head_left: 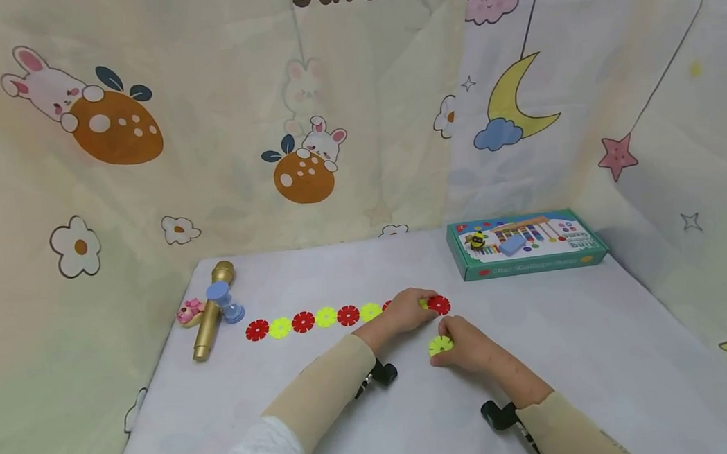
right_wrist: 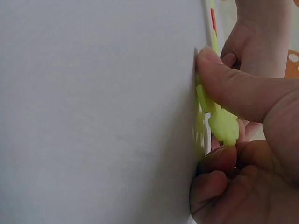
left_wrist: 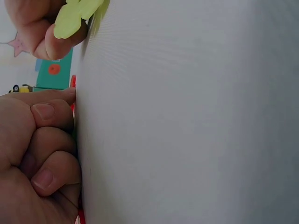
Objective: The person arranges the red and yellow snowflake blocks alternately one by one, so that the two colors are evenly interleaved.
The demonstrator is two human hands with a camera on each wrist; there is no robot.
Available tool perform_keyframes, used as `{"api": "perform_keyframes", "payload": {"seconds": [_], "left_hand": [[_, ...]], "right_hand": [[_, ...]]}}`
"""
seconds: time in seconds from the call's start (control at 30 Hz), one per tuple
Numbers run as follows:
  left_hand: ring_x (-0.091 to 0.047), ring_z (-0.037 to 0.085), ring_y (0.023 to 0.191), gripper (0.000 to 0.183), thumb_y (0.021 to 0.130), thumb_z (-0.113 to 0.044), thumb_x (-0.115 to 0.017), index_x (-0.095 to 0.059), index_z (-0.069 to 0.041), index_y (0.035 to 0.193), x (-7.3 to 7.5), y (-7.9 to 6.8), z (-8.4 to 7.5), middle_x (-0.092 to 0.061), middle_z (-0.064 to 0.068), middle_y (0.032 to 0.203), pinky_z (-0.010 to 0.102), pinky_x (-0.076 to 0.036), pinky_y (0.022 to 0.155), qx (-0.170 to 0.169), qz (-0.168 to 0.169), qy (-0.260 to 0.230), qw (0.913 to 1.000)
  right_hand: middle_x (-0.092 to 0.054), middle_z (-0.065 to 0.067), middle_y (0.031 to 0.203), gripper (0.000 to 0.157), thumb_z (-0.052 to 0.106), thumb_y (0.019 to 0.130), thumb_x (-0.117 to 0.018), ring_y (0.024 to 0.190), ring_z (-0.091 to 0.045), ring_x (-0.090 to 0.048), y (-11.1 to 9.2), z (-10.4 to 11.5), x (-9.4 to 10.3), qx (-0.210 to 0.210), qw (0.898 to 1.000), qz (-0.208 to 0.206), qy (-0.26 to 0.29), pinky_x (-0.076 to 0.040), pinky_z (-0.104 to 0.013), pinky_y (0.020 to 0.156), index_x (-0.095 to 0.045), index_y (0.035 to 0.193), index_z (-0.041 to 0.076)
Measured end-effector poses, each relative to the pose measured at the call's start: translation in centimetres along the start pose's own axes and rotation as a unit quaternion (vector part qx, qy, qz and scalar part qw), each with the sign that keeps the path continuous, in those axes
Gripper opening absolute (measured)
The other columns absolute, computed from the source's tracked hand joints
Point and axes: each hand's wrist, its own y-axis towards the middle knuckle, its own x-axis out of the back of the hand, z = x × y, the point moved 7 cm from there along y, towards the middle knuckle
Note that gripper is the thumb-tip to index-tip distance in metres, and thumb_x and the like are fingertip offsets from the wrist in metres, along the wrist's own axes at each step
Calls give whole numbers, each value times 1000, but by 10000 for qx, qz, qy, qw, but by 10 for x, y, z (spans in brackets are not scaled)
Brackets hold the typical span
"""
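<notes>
A row of red and yellow-green notched, flower-shaped plastic discs [head_left: 303, 321] runs across the white table. Near its right end is my left hand [head_left: 409, 309], covering part of the row. In the left wrist view its extended index finger [left_wrist: 51, 96] touches a red disc, while its other fingers are bent. A red disc [head_left: 441, 305] shows just past the fingertips, with a sliver of a yellow one beside it. Just nearer to me, my right hand [head_left: 467, 345] pinches a yellow-green flower disc [right_wrist: 223, 125] between thumb and fingers, low over the tabletop.
Behind the hands, at the back right, lies a green game box [head_left: 527, 245]. At the left are a gold microphone-like stick [head_left: 206, 330], a blue hourglass-shaped piece [head_left: 223, 298] and a small pink figure [head_left: 190, 312]. A printed cloth [head_left: 220, 125] hangs behind the table.
</notes>
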Motion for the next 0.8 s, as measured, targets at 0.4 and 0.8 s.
{"api": "perform_keyframes", "payload": {"seconds": [0.4, 0.8], "left_hand": [[-49, 14, 116, 43, 87, -29, -67, -60, -25, 129, -11, 1, -7, -58, -7, 126, 33, -42, 96, -91, -17, 260, 9996], [-48, 13, 118, 41, 87, -26, -66, -61, -25, 128, -13, -3, -18, -58, -8, 125, 32, -40, 97, -112, -34, 153, 9998]], "right_hand": [[-52, -8, 73, 25, 21, 86, -70, 60, -18, -52, -1, -39, 48, -558, 9884, -806, 1159, -45, -27, 54, -54, 96, 3], [-53, -24, 121, 54, 18, 83, -71, 100, -32, -52, 23, -60, 80, -666, 9948, -763, -101, -48, -46, 85, -52, 128, -3]]}}
